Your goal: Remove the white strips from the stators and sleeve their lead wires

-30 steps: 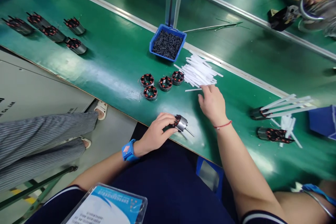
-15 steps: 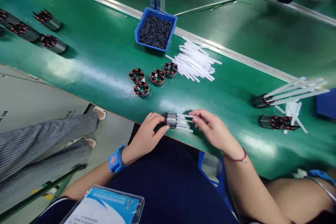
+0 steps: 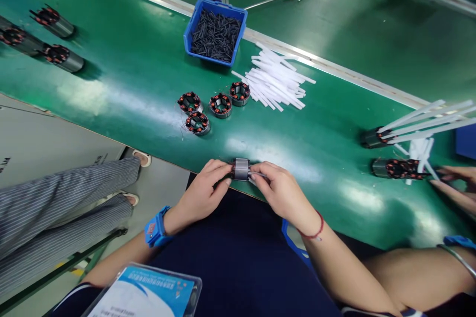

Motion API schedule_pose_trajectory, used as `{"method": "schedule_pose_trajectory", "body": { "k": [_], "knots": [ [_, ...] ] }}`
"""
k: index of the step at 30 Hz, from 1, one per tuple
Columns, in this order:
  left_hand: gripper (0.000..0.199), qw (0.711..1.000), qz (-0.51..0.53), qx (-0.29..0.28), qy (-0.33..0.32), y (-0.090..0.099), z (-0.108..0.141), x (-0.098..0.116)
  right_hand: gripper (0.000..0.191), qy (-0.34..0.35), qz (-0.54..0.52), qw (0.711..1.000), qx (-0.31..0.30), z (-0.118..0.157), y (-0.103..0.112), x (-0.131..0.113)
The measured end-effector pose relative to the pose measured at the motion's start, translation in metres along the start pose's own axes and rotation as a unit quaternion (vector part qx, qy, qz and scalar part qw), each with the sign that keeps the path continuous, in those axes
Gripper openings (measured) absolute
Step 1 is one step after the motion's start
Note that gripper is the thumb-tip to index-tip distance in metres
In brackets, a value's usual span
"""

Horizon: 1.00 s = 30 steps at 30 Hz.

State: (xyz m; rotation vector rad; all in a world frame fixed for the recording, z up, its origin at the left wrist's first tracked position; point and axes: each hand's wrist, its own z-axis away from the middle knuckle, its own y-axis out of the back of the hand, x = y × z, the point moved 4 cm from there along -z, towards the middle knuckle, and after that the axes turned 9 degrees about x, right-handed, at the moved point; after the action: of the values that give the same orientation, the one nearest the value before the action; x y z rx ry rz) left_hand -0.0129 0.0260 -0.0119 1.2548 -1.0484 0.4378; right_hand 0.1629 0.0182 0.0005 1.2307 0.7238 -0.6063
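A grey metal ring-shaped motor part (image 3: 241, 169) lies on its side near the table's front edge, between my two hands. My left hand (image 3: 203, 189) grips its left end between thumb and fingers. At the right end, my right hand (image 3: 277, 189) is closed on white sticks, which are mostly hidden by the fingers. Several similar rings with copper windings (image 3: 220, 105) stand farther back. Beside them is a loose pile of white sticks (image 3: 277, 79).
A blue bin (image 3: 188, 39) of small black pieces stands at the back. Stacked motor parts (image 3: 67, 59) are at the far left. At right are a part with long white sticks (image 3: 374, 137), another stack (image 3: 383, 168) and another person's hand (image 3: 459, 185).
My right hand has moved left, close against the metal part, and now covers most of the sticks. Another person's hand has appeared at the right. The view has shifted slightly.
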Motion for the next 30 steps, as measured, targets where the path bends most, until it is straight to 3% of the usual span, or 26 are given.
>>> {"method": "schedule_pose_trajectory", "body": {
  "k": [3,8,17,20,24,30],
  "knots": [
    [0.021,1.000,0.012,-0.016,0.001,0.002,0.001,-0.002,0.015,-0.015,-0.035,0.999,0.006,0.003,-0.006,0.000],
    [0.016,1.000,0.013,0.008,-0.001,0.000,0.002,-0.005,0.019,-0.040,-0.087,0.995,-0.030,0.007,-0.004,0.004],
    [0.011,0.995,-0.005,0.093,-0.032,-0.002,0.007,0.002,0.010,-0.085,-0.014,0.996,-0.034,0.009,-0.015,-0.003],
    [0.011,0.993,0.001,0.115,-0.038,-0.002,0.008,0.004,0.013,-0.096,-0.075,0.992,-0.001,0.012,-0.020,-0.003],
    [0.012,0.991,0.023,0.126,-0.044,-0.001,0.007,0.007,0.016,-0.128,-0.199,0.972,-0.002,0.015,-0.023,0.000],
    [0.014,0.990,0.105,0.094,0.030,-0.001,0.007,0.003,0.020,-0.156,-0.286,0.945,-0.028,0.018,-0.027,0.007]
  ]
}}
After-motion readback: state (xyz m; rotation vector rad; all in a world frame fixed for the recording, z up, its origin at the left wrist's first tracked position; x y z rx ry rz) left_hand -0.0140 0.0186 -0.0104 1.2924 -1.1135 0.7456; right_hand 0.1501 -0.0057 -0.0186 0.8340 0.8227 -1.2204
